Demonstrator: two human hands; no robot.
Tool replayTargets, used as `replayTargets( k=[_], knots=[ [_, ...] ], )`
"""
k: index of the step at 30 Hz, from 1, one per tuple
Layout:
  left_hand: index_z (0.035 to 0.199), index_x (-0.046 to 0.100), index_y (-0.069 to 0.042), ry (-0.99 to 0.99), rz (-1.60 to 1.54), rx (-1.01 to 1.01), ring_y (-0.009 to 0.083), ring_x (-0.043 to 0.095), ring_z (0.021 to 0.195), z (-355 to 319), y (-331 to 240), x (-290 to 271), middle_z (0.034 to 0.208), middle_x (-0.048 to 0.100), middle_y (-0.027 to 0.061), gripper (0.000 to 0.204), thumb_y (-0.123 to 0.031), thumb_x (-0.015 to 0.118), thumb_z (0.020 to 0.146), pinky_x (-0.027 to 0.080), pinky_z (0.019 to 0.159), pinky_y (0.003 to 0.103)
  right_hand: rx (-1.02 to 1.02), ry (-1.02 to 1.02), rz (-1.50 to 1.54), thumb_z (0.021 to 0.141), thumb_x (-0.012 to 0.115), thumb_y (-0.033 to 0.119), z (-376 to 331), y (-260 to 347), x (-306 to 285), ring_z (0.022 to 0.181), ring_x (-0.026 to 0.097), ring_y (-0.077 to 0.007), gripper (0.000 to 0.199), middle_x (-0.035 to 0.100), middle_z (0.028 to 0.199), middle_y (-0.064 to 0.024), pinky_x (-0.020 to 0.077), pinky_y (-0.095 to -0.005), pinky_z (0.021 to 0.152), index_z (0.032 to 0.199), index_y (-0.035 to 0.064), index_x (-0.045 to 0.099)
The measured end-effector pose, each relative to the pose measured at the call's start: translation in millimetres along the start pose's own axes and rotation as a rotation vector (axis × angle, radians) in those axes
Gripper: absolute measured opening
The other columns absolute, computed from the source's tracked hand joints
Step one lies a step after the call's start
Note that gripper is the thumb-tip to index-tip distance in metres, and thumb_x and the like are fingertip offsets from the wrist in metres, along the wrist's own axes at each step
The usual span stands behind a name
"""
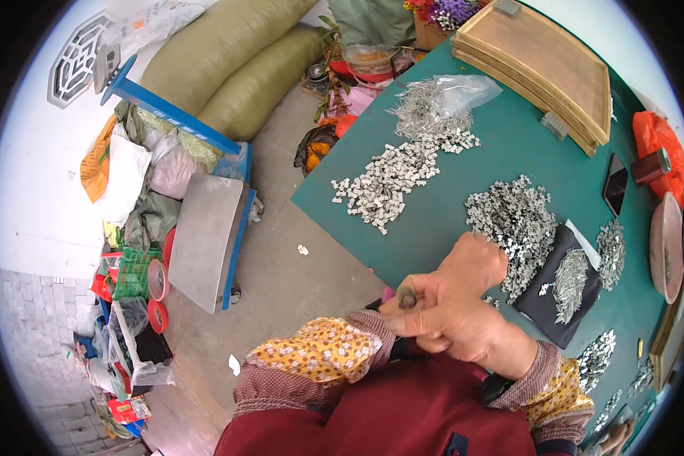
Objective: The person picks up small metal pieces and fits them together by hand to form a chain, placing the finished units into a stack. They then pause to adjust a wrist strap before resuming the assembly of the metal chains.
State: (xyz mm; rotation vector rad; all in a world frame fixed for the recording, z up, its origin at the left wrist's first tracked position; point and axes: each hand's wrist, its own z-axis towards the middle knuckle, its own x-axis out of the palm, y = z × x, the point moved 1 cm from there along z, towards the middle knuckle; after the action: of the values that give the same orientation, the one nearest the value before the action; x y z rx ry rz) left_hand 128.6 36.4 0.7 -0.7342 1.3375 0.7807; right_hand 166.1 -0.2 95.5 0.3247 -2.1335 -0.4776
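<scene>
My two hands cross in front of my body at the table's near edge. My right hand (463, 323) is closed, thumb and fingers pinched beside my left cuff, around a small dark rounded thing (406, 298) whose kind I cannot make out. Behind it, my left hand (475, 262) is curled closed and partly hidden; whatever it may hold does not show. Close to the left hand lies a large pile of small silver metal pieces (513, 224). To its right, thin metal pins (570, 285) lie heaped on a folded dark cloth (539, 311).
The green table (433, 213) bears another pile of small metal pieces (387, 182), a clear bag (467, 91), stacked wooden-framed trays (539, 61), a phone (615, 185) and a pink bowl (666, 247). A platform scale (205, 239) stands left. Another person's hand (619, 437) shows lower right.
</scene>
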Motion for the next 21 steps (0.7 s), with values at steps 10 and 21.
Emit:
replayTargets(
  k=[10, 21],
  knots=[
    [0.088, 0.066, -0.002, 0.253, -1.731, -0.778, 0.0144, 0.059, 0.053, -29.6, 66.5, -16.9, 0.065, 0.063, 0.0049, 0.01, -0.012, 0.069, 0.087, 0.045, 0.047, 0.028, -0.087, 0.186, 0.045, 0.093, 0.069, 0.008, -17.2, 9.0, -10.4, 0.052, 0.044, -0.0026, 0.017, 0.063, 0.083, -0.0041, 0.0287, -0.02, 0.041, 0.1, 0.001, 0.054],
    [0.085, 0.061, -0.003, -0.37, -1.927, -1.02, 0.0148, 0.052, 0.05, -3.8, 140.8, -28.7, 0.064, 0.059, 0.0046, 0.01, -0.008, 0.07, 0.087, 0.038, 0.046, 0.029, -0.968, -0.28, -1.135, 0.088, 0.069, 0.006, 0.7, -31.3, 9.0, 0.067, 0.069, -0.0295, 0.017, 0.068, 0.077, -0.0159, 0.0544, -0.0372, 0.06, 0.101, -0.0006, 0.06]
  ],
)
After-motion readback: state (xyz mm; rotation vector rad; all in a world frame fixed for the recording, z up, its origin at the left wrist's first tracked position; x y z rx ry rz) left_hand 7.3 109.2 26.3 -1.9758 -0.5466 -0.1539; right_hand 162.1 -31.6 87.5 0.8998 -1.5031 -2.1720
